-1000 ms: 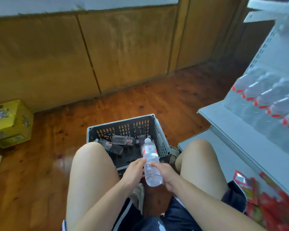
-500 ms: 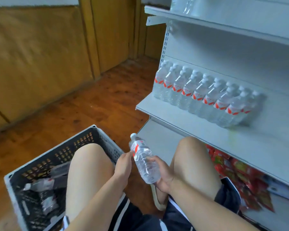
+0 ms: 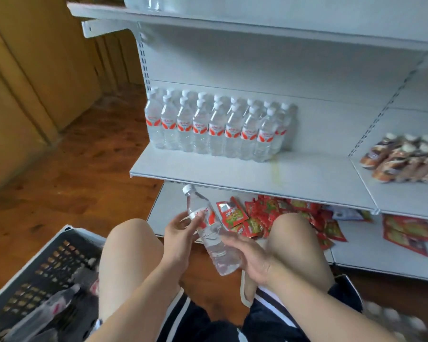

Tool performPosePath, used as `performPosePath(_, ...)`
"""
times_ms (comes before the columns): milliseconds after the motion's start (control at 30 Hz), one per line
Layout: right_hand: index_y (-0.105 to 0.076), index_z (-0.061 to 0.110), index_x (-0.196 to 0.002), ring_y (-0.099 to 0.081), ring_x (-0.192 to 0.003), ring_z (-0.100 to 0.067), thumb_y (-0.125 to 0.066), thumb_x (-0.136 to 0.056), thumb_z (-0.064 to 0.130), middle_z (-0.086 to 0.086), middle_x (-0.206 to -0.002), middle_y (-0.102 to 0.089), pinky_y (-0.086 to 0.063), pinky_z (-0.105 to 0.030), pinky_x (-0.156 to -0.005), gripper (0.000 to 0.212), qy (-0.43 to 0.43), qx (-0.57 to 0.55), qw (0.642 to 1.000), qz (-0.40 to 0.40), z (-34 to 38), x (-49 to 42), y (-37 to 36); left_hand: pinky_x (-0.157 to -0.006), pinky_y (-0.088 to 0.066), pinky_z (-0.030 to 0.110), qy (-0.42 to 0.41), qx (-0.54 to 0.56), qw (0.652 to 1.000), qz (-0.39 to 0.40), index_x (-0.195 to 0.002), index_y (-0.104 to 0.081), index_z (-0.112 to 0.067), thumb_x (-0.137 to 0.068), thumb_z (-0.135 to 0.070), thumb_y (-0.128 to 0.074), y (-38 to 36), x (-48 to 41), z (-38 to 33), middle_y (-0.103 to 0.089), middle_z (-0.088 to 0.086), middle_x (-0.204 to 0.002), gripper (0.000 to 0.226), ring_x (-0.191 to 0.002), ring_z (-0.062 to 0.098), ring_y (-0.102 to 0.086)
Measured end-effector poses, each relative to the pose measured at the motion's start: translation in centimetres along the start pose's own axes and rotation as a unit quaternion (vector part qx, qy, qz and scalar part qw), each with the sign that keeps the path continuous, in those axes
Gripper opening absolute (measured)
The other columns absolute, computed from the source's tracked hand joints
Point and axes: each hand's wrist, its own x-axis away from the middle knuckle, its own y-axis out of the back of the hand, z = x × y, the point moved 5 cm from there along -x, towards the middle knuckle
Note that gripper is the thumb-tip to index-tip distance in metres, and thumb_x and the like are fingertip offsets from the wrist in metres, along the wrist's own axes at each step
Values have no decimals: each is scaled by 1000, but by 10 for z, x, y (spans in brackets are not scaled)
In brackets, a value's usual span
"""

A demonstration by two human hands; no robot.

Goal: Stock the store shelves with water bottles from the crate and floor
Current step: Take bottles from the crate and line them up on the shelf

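**Grip.** The left fingers (image 3: 177, 219) were curled round the upper body of the bottle (image 3: 209, 233), at its label. The right fingers (image 3: 234, 241) were curled under its lower body. The left hand (image 3: 181, 236) and the right hand (image 3: 253, 259) thus gripped the one bottle together, in the air and touching no shelf.

**Orientation.** The long axis ran on a slant, neither upright nor flat. The cap (image 3: 188, 189) lay above and beyond the left fingers, pointing up toward the shelf (image 3: 294, 178). The base lay just below the right fingers, toward the person.

**Progress.** Beyond and above the fingers, stocked bottles (image 3: 215, 127) stood upright in rows on the left part of the shelf, caps up. The shelf surface right of those rows, beyond the right fingers, was bare. Below and left of the left fingers, the crate (image 3: 42, 272) held several bottles, too blurred to count.

**Judgement.** Stocking was partly done. The held bottle was not yet placed, and the crate's load was yet to be shelved. Floor stock could not be confirmed.
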Motion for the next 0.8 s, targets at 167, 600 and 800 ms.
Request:
performPosePath(167, -63, 34, -124, -68, -107, -6, -79, -85, 38, 10, -117, -73, -54, -24, -93, 43, 45, 175, 981, -73, 7, 20, 36, -70, -59, 28, -12, -39, 998, 43, -116, -64, -15, -78, -31, -83, -48, -5, 3, -76, 10, -102, 46, -88, 20, -76)
performPosePath(600, -55, 36, -127, -60, -108, -10, -79, -79, 50, 11, -120, -60, -52, -32, -92, 55, 197, 355, 876, -260, 89, 10, 107, -74, -57, 22, -142, -137, 967, 161, -117, -66, -22, -76, -13, -88, -180, -42, -53, -75, -6, -107, 47, -92, 13, -73)
performPosePath(800, -57, 31, -122, -65, -107, -13, -82, -78, 44, 7, -116, -66, -54, -35, -90, 52, 214, 353, 855, -313, 122, -21, 160, -92, -59, 32, -204, -207, 928, 231, -126, -62, -21, -74, -18, -91, -244, -73, -61, -73, -11, -115, 60, -103, 11, -71)
